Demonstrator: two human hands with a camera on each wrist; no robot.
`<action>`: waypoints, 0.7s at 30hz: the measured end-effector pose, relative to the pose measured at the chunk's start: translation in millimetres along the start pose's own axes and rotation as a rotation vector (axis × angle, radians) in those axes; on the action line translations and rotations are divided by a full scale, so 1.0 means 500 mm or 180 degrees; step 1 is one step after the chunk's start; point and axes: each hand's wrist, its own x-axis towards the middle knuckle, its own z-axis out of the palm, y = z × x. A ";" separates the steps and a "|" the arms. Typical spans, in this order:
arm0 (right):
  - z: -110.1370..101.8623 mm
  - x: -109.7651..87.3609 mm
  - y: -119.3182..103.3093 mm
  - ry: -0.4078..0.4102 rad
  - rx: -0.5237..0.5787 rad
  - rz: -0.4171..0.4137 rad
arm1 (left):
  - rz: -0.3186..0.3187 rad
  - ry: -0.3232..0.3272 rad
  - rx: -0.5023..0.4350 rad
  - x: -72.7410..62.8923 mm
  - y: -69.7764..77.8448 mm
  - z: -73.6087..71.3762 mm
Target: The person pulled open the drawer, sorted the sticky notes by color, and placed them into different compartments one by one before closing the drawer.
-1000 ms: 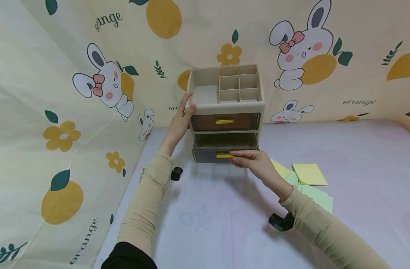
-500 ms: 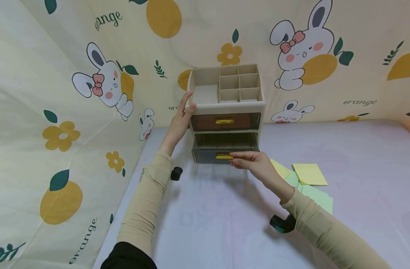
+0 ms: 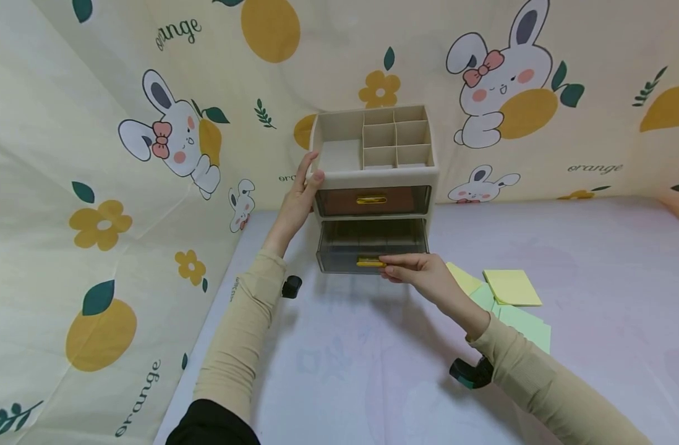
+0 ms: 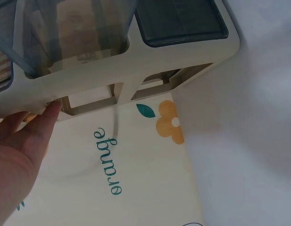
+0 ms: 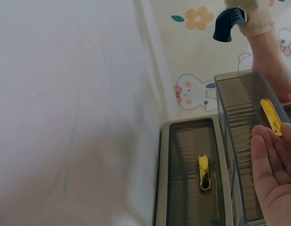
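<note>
One organizer [image 3: 377,180]. Three drawers [image 3: 335,203]: one pulled out, two closed. Three yellow handles [image 3: 371,200]. Seven top compartments [image 3: 342,157]: one large, six small. Tabletop [image 3: 339,371]: at least two yellow papers [image 3: 512,287], two green papers [image 3: 527,327]. Two hands [image 3: 420,272].

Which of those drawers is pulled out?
The middle drawer: it juts out, its handle pinched by the right hand, while the top drawer and bottom drawer sit shut.
</note>
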 end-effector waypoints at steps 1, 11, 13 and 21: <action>0.000 -0.001 0.000 -0.0008 -0.0008 0.0001 | 0.0003 -0.0003 -0.0002 0.000 0.000 0.000; -0.001 -0.008 0.003 -0.0061 -0.0139 0.0045 | 0.0009 0.0026 -0.0024 -0.001 0.002 0.001; -0.002 -0.009 0.002 -0.0066 -0.0178 0.0042 | 0.0002 0.0030 -0.0028 -0.001 0.003 0.002; -0.001 -0.013 -0.001 -0.0075 -0.0370 0.0024 | -0.0007 0.0027 -0.0015 -0.002 0.002 0.001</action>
